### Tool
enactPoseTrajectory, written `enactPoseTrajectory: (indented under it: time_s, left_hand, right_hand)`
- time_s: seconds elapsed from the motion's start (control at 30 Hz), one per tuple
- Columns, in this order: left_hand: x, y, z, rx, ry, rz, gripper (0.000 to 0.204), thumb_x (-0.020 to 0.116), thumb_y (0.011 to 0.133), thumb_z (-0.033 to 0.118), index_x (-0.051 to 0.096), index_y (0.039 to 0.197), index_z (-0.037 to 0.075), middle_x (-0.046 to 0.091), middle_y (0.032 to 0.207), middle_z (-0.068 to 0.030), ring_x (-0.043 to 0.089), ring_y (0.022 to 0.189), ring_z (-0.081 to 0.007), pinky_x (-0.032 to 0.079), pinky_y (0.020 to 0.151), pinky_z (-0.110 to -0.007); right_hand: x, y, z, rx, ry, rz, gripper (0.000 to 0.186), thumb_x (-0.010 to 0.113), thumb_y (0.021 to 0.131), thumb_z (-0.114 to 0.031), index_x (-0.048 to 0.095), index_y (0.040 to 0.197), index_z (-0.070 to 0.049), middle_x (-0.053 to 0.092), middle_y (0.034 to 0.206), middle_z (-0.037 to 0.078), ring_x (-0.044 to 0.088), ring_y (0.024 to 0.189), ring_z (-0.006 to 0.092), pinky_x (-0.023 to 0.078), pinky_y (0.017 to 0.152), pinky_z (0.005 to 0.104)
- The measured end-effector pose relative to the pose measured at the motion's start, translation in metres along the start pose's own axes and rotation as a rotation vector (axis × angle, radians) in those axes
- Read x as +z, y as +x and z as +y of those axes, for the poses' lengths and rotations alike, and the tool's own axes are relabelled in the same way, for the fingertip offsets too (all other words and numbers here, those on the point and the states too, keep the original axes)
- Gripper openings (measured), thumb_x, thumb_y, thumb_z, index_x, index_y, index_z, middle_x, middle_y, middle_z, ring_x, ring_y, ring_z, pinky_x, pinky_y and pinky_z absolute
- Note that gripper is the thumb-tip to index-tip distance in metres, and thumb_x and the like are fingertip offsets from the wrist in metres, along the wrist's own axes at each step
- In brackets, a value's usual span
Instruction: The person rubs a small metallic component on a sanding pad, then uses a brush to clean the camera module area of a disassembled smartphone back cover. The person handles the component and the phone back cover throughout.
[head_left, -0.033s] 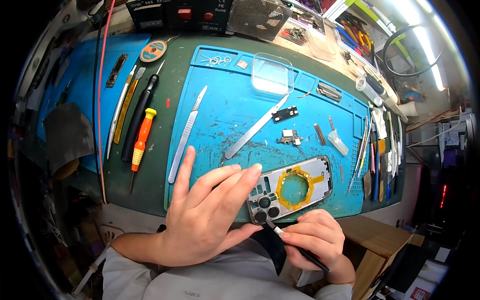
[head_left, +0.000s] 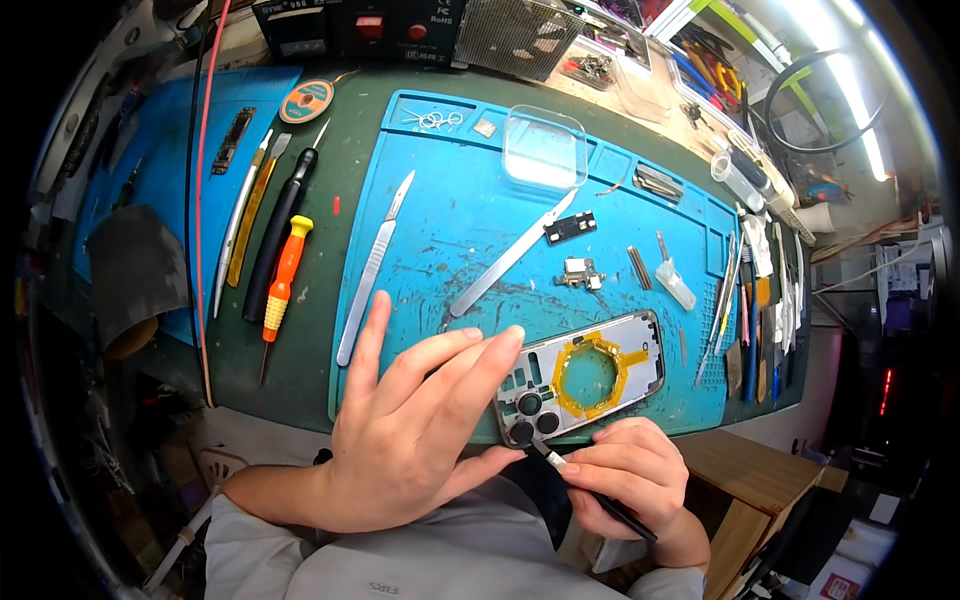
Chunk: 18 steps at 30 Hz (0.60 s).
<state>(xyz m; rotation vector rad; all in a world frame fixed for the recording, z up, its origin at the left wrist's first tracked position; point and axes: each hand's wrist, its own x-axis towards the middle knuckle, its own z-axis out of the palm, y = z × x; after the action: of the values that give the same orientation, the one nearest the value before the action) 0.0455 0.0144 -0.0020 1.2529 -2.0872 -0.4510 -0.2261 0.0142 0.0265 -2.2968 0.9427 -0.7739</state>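
A phone back frame [head_left: 643, 378] lies tilted at the near edge of the blue work mat, with a yellow ring around a round opening and several dark camera lens rings. My left hand [head_left: 410, 430] holds its left end between thumb and index finger, the other fingers spread. In my right hand [head_left: 635, 475] is a slim pry blade [head_left: 625, 518] with a black handle, gripped like a pen. Its flat metal tip touches the frame beside the lowest lens ring [head_left: 521, 433]. Whether the tip sits under the ring, I cannot tell.
On the blue mat [head_left: 440, 230] rest two scalpels [head_left: 376, 270], small phone parts [head_left: 580, 274] and a clear plastic box [head_left: 544, 150]. An orange screwdriver [head_left: 287, 270] lies left; tweezers and brushes [head_left: 752, 310] line the right. Red and black cables [head_left: 204, 200] hang at left.
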Motion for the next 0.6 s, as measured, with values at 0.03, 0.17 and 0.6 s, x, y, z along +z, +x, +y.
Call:
enactPoseTrajectory:
  time_s: [0.03, 0.17, 0.6]
  left_hand:
    - [0.0, 0.0, 0.0, -0.001, -0.001, -0.001, 0.105, 0.095, 0.07, 0.035, 0.051, 0.159, 0.001, 0.07, 0.143, -0.0081, 0.066, 0.128, -0.0263, 0.027, 0.126, -0.075]
    - [-0.001, 0.0, 0.001, -0.001, -0.011, 0.004, 0.106, 0.095, 0.069, 0.034, 0.05, 0.16, 0.001, 0.069, 0.143, -0.0082, 0.066, 0.127, -0.0263, 0.026, 0.126, -0.075]
    - [0.001, -0.006, -0.001, 0.043, 0.004, 0.061, 0.108, 0.099, 0.075, 0.04, 0.047, 0.159, -0.003, 0.069, 0.132, -0.0152, 0.065, 0.125, -0.0334, 0.031, 0.125, -0.069]
  right_hand:
    - [0.0, 0.0, -0.001, -0.001, -0.002, 0.002, 0.04, 0.087, 0.066, 0.002, 0.084, 0.105, -0.009, 0.08, 0.099, 0.003, 0.071, 0.081, 0.0222, 0.06, 0.08, 0.0354]
    - [0.001, -0.003, -0.001, 0.0, -0.015, 0.016, 0.04, 0.087, 0.068, 0.002, 0.084, 0.107, -0.008, 0.08, 0.1, 0.004, 0.072, 0.082, 0.0225, 0.06, 0.081, 0.0364]
    - [-0.006, -0.015, -0.003, -0.036, -0.033, 0.167, 0.029, 0.081, 0.077, -0.003, 0.082, 0.105, -0.006, 0.082, 0.097, 0.008, 0.074, 0.081, 0.0229, 0.062, 0.081, 0.0389]
